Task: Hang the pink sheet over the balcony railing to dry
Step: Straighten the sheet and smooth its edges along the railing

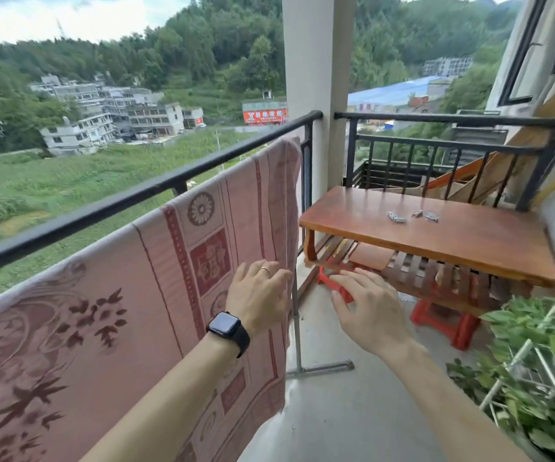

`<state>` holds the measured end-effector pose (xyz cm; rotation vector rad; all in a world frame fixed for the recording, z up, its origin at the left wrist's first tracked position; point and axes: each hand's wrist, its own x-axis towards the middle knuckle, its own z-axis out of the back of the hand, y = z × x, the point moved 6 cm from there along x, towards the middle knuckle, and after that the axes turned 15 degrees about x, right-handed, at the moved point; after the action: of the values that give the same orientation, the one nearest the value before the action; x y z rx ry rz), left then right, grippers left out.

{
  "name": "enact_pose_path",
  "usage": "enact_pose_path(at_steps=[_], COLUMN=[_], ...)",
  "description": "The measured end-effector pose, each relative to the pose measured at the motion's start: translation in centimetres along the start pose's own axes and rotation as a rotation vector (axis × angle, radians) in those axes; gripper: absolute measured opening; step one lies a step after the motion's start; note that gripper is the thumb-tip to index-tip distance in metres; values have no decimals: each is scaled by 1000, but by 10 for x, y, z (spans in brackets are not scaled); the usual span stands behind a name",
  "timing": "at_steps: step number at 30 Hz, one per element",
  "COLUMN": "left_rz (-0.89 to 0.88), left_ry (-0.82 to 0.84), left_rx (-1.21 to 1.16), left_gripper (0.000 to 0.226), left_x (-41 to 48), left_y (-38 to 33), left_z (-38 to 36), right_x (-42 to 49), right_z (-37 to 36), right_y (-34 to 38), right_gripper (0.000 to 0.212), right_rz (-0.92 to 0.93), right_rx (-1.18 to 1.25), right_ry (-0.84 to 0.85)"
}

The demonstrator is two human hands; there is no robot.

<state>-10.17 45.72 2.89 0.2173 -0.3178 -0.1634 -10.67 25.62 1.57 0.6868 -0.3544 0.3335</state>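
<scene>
Left hand [259, 295], pink sheet [102, 311], plants [536, 415] in rack [506, 375]

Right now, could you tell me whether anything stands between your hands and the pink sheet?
Nothing visible does. The left hand is open in front of the pink sheet near its right edge; the right hand hovers beside that edge, where a grey pole stands.

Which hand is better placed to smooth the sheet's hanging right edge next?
Left, probably. The left hand is open right at the pink sheet near that edge; the right hand hovers open past the sheet, over the floor toward the wooden table.
</scene>
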Motion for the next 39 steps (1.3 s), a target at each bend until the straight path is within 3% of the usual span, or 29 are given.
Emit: enact_pose_path(at_steps=[6, 15, 22, 28, 31, 34, 39], left_rz=[61, 319, 532, 583, 600, 634, 696], left_ry=[-110, -269, -75, -18, -35, -152, -285], left_rx=[25, 250, 226, 121, 130, 187, 318], left_gripper=[34, 46, 61, 38, 24, 19, 25], left_x=[123, 282, 390, 453, 469, 473, 470], left_y=[-1, 26, 71, 88, 94, 90, 82], left_z=[-4, 21, 7, -13, -22, -21, -20], right_x=[115, 277, 393, 458, 476, 491, 516], right_z=[-10, -67, -115, -196, -230, -244, -243], right_y=[-66, -161, -185, -190, -190, -195, -231], right_gripper=[33, 45, 55, 67, 43, 14, 14], right_rz=[49, 64, -13, -161, -76, 18, 115], right_rx=[71, 252, 602, 849, 853, 873, 1014], right_ry=[-12, 297, 446, 703, 753, 715, 574])
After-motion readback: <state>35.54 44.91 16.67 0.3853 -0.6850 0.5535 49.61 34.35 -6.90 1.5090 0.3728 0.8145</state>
